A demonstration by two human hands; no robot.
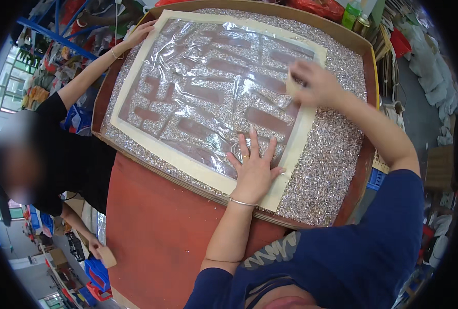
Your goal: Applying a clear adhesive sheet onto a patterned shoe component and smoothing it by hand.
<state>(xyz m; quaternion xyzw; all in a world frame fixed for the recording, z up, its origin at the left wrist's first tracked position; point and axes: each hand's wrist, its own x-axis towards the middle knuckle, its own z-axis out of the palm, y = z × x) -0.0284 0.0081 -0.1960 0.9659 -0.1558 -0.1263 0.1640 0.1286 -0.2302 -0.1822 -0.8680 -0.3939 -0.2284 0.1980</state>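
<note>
Head view: left hand (253,172) flat, fingers spread, pressing clear crinkled plastic sheet w/ cream border (208,87) over tray of silver glitter chips (326,165). Right hand (316,85) pinching small tan block (292,85) on sheet's far edge. Co-worker's hand (140,33) on opp. corner.

Two hands of the wearer show over the tray (365,67): the left hand (253,167) near the sheet's lower edge, the right hand (315,82) at its right edge. One clear plastic sheet (213,92) with a cream border lies on the glitter. One co-worker (59,149) stands at the tray's left side, one co-worker's hand (141,32) on the sheet's far-left corner, a second (96,248) hanging low with one small block (107,256). At the tray's far-right corner stand two bottles, one green bottle (350,14) and perhaps a darker can (363,23). The dark reddish shapes under the sheet number roughly a dozen; glare blurs them.
</note>
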